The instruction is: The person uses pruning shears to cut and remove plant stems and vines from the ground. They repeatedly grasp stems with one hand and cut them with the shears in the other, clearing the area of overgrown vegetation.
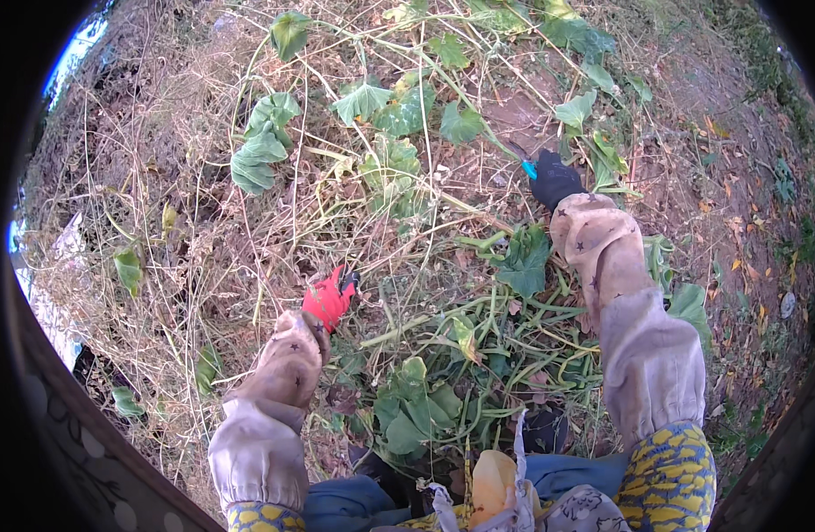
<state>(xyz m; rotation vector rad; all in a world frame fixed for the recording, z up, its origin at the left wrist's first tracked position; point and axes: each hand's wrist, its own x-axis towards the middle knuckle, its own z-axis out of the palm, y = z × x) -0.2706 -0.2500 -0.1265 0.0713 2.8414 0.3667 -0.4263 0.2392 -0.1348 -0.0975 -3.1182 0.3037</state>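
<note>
My right hand (556, 180), in a black glove, is closed around a tool with a teal handle (529, 169). A thin dark part, perhaps a blade, points from it toward a long green vine stem (478, 120); its exact kind is unclear. Lower and to the left, my left hand (329, 300) wears a red glove with dark fingertips. Its fingers curl in among dry stems, and what they grip is too small to make out. Between and below the hands lies a pile of cut green stalks (523, 341) with a broad green leaf (525, 262) at its upper side.
Wilted leaves (258, 155) hang on vines at the upper left, with more leaves (578, 34) at the top. Dry tangled stalks (186, 230) cover the left. Brown soil (727, 204) with fallen leaves lies at the right. A leafy clump (416, 412) sits near my legs.
</note>
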